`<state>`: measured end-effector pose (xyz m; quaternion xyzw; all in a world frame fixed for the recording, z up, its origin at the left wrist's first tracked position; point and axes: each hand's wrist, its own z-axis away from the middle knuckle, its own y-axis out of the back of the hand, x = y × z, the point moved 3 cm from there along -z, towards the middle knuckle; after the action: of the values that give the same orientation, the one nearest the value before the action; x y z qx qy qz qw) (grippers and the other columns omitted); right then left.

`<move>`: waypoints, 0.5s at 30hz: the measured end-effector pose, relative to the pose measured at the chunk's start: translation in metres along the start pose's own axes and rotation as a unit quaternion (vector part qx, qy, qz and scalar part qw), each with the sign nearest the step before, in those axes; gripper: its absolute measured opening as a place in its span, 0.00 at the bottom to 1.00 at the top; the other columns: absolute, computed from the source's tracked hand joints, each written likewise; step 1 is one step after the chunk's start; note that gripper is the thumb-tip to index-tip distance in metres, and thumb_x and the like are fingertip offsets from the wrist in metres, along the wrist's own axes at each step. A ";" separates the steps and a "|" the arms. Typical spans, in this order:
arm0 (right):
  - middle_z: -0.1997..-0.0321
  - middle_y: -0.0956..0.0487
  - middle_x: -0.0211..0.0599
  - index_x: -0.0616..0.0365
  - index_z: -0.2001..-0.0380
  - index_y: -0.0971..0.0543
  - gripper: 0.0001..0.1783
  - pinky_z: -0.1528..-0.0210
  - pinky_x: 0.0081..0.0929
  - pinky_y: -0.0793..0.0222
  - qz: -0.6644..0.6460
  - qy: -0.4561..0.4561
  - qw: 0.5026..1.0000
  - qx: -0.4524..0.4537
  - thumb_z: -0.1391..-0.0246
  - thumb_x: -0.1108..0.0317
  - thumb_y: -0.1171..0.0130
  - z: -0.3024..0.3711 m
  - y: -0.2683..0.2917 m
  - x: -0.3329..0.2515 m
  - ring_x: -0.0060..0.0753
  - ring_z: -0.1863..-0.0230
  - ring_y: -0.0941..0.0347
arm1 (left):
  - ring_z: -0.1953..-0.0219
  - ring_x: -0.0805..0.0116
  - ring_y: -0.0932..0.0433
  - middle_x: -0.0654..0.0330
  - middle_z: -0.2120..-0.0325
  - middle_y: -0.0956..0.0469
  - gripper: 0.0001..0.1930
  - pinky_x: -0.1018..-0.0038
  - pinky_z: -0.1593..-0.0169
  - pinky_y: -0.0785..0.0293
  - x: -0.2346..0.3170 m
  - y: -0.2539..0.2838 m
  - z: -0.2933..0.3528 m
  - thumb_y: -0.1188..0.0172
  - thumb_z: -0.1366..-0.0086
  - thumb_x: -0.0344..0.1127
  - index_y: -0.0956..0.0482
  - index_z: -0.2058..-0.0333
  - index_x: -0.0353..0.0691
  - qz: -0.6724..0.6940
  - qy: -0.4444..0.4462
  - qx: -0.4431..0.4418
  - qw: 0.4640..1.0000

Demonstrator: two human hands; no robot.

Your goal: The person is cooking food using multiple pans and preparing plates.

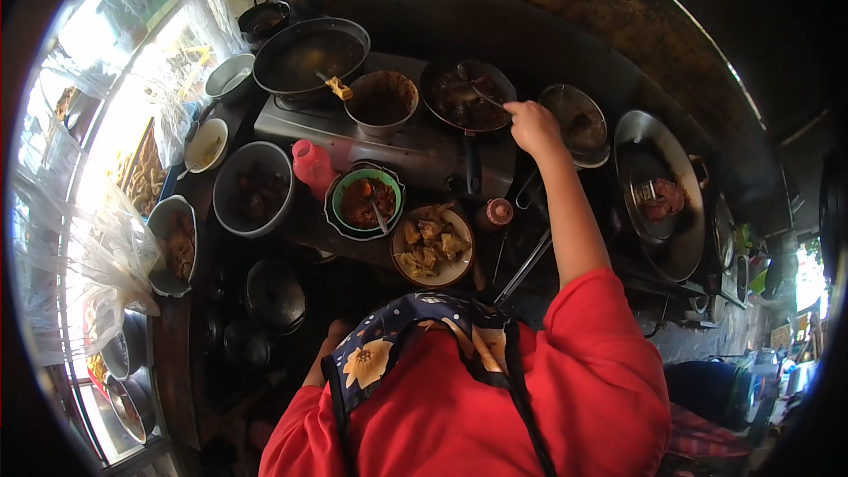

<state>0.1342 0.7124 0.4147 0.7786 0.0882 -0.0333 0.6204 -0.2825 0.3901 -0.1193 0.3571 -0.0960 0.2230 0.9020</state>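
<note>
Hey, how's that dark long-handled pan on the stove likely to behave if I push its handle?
The dark pan would probably swivel, since its one long handle juts to one side. Its glossy, wet-looking contents might slosh if jerked. The handle looks stiff, so it likely won't flex.

Pink bottle (313, 168), translucent plastic bags (115, 265)

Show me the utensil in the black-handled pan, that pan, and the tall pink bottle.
Utensil (489, 98): head view, on its shaft.
Black-handled pan (473, 166): head view, on its handle.
Tall pink bottle (314, 174): head view, on its body.
</note>
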 end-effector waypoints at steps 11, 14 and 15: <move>0.65 0.28 0.47 0.53 0.62 0.25 0.16 0.61 0.38 0.31 0.003 -0.017 0.999 0.032 0.57 0.75 0.54 0.018 -0.018 0.007 0.48 0.63 0.28 | 0.57 0.54 0.27 0.48 0.62 0.25 0.18 0.65 0.55 0.30 -0.006 0.007 -0.005 0.50 0.48 0.47 0.22 0.65 0.41 -0.031 -0.005 -0.028 0.999; 0.64 0.28 0.47 0.52 0.62 0.25 0.16 0.60 0.38 0.31 0.009 -0.004 1.000 -0.001 0.56 0.75 0.54 0.013 -0.033 -0.017 0.49 0.61 0.29 | 0.58 0.54 0.27 0.48 0.63 0.25 0.18 0.65 0.55 0.30 -0.002 0.009 -0.013 0.50 0.48 0.47 0.22 0.65 0.41 -0.053 -0.024 -0.031 0.998; 0.64 0.29 0.47 0.52 0.63 0.25 0.15 0.60 0.38 0.31 0.021 -0.012 1.000 -0.010 0.56 0.74 0.54 0.009 -0.037 -0.014 0.49 0.61 0.29 | 0.58 0.54 0.27 0.48 0.63 0.25 0.18 0.65 0.55 0.30 0.004 0.016 -0.015 0.50 0.48 0.47 0.22 0.65 0.41 -0.068 -0.032 -0.026 0.997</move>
<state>0.1148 0.7103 0.3796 0.7735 0.0642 -0.0286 0.6299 -0.2865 0.4123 -0.1191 0.3458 -0.1059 0.1475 0.9206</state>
